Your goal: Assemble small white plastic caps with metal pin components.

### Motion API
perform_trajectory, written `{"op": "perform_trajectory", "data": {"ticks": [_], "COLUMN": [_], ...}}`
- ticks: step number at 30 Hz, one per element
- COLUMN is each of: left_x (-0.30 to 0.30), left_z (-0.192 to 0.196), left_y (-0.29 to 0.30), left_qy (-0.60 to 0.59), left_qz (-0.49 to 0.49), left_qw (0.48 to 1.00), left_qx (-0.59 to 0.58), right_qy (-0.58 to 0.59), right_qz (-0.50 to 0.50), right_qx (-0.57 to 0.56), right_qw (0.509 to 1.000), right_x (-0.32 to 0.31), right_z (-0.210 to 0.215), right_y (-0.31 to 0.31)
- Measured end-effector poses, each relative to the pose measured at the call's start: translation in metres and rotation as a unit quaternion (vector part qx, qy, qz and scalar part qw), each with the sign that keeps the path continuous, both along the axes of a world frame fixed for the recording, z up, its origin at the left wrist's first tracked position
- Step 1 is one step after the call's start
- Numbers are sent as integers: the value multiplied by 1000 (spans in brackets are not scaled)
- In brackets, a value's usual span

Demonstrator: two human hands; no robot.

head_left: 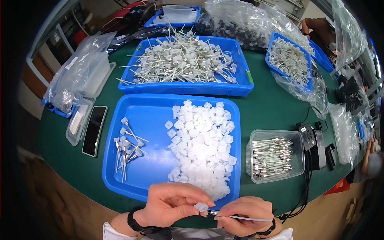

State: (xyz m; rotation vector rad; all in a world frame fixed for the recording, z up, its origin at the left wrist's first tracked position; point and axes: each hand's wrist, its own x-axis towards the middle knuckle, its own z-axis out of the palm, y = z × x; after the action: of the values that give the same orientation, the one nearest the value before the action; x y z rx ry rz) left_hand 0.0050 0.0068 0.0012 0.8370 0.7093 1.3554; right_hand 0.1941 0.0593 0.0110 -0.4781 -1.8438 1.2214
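Note:
At the near edge of a blue tray (pixel 110 164), my left hand (pixel 168 202) pinches a small translucent white plastic cap (pixel 201 207) between thumb and fingers. My right hand (pixel 250 210) grips a thin pale rod (pixel 254 219) with a metal end. That metal end meets the cap; how deep it sits inside cannot be made out. Loose white caps (pixel 202 140) heap over the tray's right half. Several capped rods (pixel 127 149) lie at its left. Right of the tray, a clear plastic box (pixel 301 160) holds many rods (pixel 272 156) with metal ends.
Behind stands a bigger blue tray (pixel 184 88) piled with capped rods (pixel 184 60). Another blue tray (pixel 276 68) is at the far right. A phone (pixel 95 131) lies on the left. Black adapters (pixel 307 138) with cables stand right of the box. Plastic bags (pixel 76 76) edge the green table.

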Motion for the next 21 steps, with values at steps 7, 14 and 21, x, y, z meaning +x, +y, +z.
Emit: {"op": "perform_trajectory", "data": {"ticks": [7,14,21], "left_x": [-6,-4,-4], "left_z": [-10,-9,-14], "left_y": [0,0,1], "left_qy": [13,-12,-27], "left_qz": [-38,-44,-30], "left_qw": [998,998,999], "left_qx": [47,36,32], "right_qy": [6,10,-16], "right_qz": [-36,-71,-43], "right_qx": [72,184,339], "right_qw": [997,980,939], "right_x": [-2,-6,-4], "right_z": [-2,0,7], "right_y": [0,0,8]}}
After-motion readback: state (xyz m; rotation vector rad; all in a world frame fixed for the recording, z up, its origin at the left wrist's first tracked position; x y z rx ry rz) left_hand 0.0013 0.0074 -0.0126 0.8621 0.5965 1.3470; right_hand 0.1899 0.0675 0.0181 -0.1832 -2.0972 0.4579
